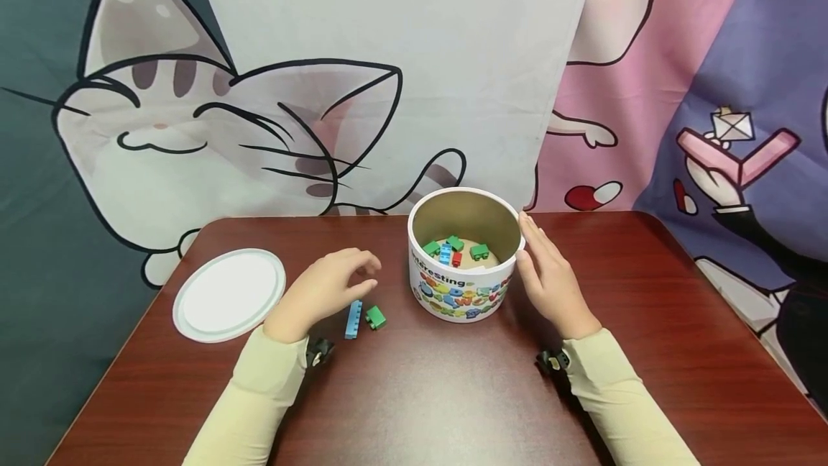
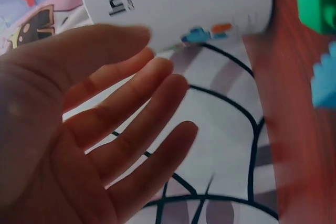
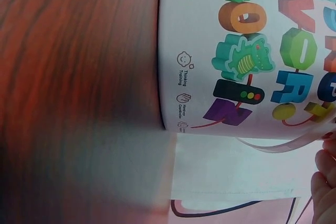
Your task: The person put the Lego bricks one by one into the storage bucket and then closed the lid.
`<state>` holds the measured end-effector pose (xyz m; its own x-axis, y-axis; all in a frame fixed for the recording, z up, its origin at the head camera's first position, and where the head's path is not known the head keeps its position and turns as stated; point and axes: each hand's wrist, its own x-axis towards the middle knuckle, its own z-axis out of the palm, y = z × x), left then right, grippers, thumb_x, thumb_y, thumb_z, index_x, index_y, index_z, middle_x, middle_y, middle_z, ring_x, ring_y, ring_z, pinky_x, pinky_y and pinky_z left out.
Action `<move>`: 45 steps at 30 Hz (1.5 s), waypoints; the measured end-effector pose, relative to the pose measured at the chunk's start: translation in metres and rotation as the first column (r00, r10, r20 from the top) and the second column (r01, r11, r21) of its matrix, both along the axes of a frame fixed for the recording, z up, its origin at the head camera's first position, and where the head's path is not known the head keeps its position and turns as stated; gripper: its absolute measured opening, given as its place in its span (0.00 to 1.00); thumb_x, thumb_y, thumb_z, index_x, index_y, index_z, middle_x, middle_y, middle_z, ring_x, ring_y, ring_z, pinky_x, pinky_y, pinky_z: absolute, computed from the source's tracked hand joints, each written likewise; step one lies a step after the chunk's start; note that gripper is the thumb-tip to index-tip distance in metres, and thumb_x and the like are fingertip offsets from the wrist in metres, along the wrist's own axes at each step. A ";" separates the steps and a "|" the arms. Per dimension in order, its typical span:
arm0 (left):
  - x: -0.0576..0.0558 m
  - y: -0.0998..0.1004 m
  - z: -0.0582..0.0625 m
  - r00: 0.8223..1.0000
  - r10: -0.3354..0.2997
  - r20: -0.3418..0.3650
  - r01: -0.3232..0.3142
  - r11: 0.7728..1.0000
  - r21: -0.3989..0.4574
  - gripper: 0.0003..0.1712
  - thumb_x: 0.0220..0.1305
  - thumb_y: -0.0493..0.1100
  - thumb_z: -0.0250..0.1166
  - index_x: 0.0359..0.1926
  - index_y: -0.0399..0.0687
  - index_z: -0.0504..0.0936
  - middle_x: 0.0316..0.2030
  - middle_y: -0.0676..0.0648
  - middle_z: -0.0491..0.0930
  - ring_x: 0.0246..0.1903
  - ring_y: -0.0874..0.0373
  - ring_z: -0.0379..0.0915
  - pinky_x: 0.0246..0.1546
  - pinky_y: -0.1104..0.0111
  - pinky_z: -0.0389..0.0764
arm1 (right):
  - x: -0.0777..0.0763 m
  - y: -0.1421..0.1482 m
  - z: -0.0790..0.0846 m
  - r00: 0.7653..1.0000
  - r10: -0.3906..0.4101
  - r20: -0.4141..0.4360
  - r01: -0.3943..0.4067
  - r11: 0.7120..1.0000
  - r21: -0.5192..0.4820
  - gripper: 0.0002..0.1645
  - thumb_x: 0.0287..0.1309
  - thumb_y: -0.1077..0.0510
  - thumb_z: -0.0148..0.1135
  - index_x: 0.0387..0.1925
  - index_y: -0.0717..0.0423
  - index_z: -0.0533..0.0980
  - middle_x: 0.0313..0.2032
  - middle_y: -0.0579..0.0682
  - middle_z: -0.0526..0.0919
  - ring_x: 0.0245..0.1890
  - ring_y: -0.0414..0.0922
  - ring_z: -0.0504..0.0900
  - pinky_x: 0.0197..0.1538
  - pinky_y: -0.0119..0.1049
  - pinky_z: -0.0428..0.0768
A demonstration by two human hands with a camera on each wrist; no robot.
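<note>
My left hand (image 1: 326, 286) hovers over the table in the head view, fingers loosely bent with nothing between them; the left wrist view also shows its palm and fingers bare. Just below it lie a long blue toy brick (image 1: 353, 319) and a green toy brick (image 1: 375, 318). A round white bucket (image 1: 420, 286) with printed letters stands upright to their right. Inside rest several green bricks (image 1: 479, 252), a blue brick (image 1: 445, 254) and a red brick (image 1: 456, 259). My right hand (image 1: 550, 279) lies against the bucket's right side, its fingers extended at the rim.
A round white lid (image 1: 229, 295) lies flat on the left of the brown table (image 1: 427, 394), close behind my left wrist. Behind the table's far edge hangs a cloth printed with a cartoon cat (image 1: 162, 185).
</note>
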<state>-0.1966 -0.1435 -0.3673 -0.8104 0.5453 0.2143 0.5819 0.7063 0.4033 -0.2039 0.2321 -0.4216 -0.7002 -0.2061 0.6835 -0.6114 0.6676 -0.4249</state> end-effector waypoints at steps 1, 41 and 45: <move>-0.001 -0.002 -0.001 1.000 0.000 0.015 0.000 1.000 -0.017 0.11 0.63 0.38 0.71 0.46 0.45 0.83 0.41 0.50 0.83 0.44 0.54 0.80 0.48 0.57 0.81 | 0.000 0.000 -0.001 1.000 -0.003 0.003 0.003 1.000 -0.002 0.33 0.72 0.60 0.55 0.74 0.61 0.63 0.74 0.55 0.65 0.73 0.56 0.65 0.76 0.34 0.52; -0.006 -0.013 -0.024 0.925 0.036 0.379 0.059 0.970 -0.236 0.26 0.45 0.40 0.81 0.46 0.40 0.83 0.36 0.49 0.79 0.37 0.57 0.72 0.45 0.65 0.76 | -0.001 -0.001 -0.002 1.000 0.001 -0.008 -0.001 1.000 -0.010 0.33 0.72 0.59 0.55 0.74 0.61 0.63 0.73 0.56 0.65 0.72 0.56 0.65 0.76 0.35 0.52; -0.008 -0.013 -0.022 0.933 0.015 0.360 0.066 0.975 -0.214 0.26 0.48 0.43 0.79 0.47 0.38 0.82 0.38 0.48 0.79 0.39 0.56 0.72 0.47 0.64 0.77 | -0.001 0.000 -0.001 1.000 0.000 -0.013 0.000 1.000 -0.011 0.32 0.73 0.59 0.54 0.74 0.61 0.63 0.73 0.56 0.65 0.73 0.55 0.65 0.76 0.35 0.53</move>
<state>-0.2042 -0.1567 -0.3895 -0.7958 0.5667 -0.2133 0.4469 0.7874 0.4246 -0.2049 0.2316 -0.4230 -0.6913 -0.1984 0.6948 -0.6167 0.6631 -0.4242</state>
